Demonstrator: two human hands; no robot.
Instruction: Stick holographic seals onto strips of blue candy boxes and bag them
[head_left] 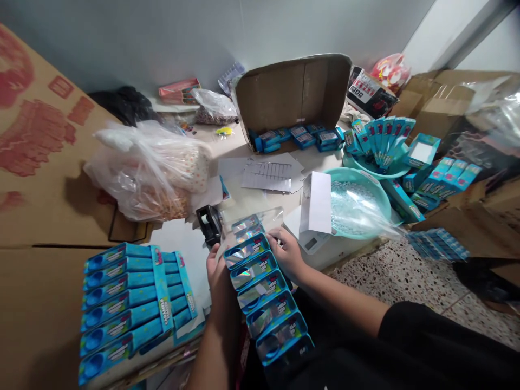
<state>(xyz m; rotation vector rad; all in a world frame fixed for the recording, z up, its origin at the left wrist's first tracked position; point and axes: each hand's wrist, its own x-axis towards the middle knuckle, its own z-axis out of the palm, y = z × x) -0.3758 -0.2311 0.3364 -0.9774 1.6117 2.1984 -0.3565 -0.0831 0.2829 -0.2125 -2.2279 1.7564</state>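
In front of my body stands a row of blue candy boxes (262,295) in clear plastic film, slanting down toward my lap. My left hand (215,265) is closed against the far left side of the row, its fingers partly hidden. On the other side, my right hand (287,252) grips the row near its far end, fingers bent around the edge. Loose clear film (273,218) sticks up beyond the boxes between both hands. A black tape dispenser (209,225) sits just past my left hand.
Stacked blue boxes (122,303) cover the table's left front. Behind are a plastic bag of goods (150,173) and an open carton (292,89) with small boxes. To the right stand a turquoise basin (385,203), a white box (317,203) and a scale (312,244).
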